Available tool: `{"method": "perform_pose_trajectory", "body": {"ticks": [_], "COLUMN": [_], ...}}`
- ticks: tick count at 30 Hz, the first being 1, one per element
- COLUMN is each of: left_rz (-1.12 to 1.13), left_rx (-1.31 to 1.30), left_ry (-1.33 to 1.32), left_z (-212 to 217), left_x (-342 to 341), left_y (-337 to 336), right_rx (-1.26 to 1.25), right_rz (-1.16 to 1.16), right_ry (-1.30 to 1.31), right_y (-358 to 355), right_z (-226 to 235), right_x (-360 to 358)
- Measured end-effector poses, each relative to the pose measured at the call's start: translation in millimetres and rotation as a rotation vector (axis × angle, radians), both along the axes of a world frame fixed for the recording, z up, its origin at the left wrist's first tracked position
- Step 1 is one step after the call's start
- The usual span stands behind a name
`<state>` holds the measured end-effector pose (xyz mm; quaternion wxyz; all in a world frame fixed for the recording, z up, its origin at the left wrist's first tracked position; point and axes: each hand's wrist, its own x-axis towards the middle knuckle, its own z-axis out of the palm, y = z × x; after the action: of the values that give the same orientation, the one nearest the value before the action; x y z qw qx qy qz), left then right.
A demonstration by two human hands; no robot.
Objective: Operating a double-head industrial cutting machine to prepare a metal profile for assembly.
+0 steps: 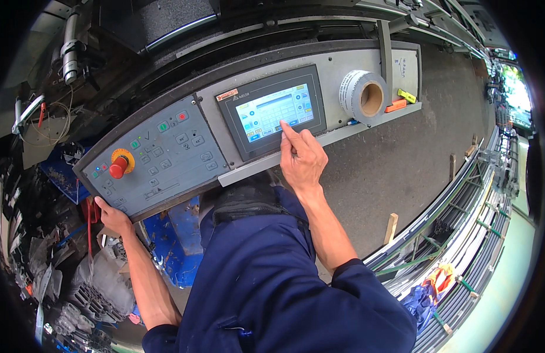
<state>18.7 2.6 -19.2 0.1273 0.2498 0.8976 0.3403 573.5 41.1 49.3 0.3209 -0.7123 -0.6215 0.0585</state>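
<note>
In front of me stands a grey control panel (166,170) with flat keys and a red mushroom-shaped emergency stop button (118,167) on a yellow ring. My left hand (114,219) grips the panel's lower left corner, thumb on top; its other fingers are partly hidden. A lit touchscreen (276,112) in a black frame sits in the middle of the panel, showing rows of small keys. My right hand (305,159) is at the screen's lower edge. Its index finger is stretched out with the tip on or just over the glass; the other fingers are curled and hold nothing.
Right of the screen, a roll of printed tape (363,97) stands on the panel's ledge beside an orange marker (396,105) and a yellow one (406,96). Long metal profiles (461,250) lie in a rack at right. Blue bins (181,241) and metal scrap (98,276) are at lower left.
</note>
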Motion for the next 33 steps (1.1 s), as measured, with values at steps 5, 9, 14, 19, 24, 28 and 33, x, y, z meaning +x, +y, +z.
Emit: {"method": "perform_pose_trajectory", "body": {"ticks": [5, 9, 14, 19, 24, 28, 33], "left_rz": [-0.017, -0.015, -0.021, -0.015, 0.003, 0.005, -0.018], "left_rx": [-0.018, 0.007, -0.015, 0.010, 0.014, 0.003, 0.015], "left_ry": [0.002, 0.000, -0.007, -0.005, -0.028, -0.032, -0.002], "left_z": [2.9, 0.5, 1.9, -0.3, -2.1, -0.6, -1.2], "left_x": [6.6, 0.0, 1.1, -0.6, -3.2, 0.0, -1.7], "left_y": [4.2, 0.0, 1.8, 0.5, -0.2, 1.4, 0.9], "right_rx": [0.023, 0.017, 0.003, -0.012, -0.025, -0.015, 0.011], "right_rz": [0.044, 0.040, -0.013, -0.064, -0.100, -0.073, -0.063], "right_ry": [-0.009, 0.011, 0.035, 0.051, 0.054, 0.011, 0.002], "right_y": [10.1, 6.2, -8.2, -3.3, 8.6, 10.2, 9.4], "right_z": [2.2, 3.8, 3.8, 3.9, 6.7, 0.4, 1.1], "right_x": [-9.1, -5.8, 2.4, 6.2, 13.6, 17.6, 16.2]}}
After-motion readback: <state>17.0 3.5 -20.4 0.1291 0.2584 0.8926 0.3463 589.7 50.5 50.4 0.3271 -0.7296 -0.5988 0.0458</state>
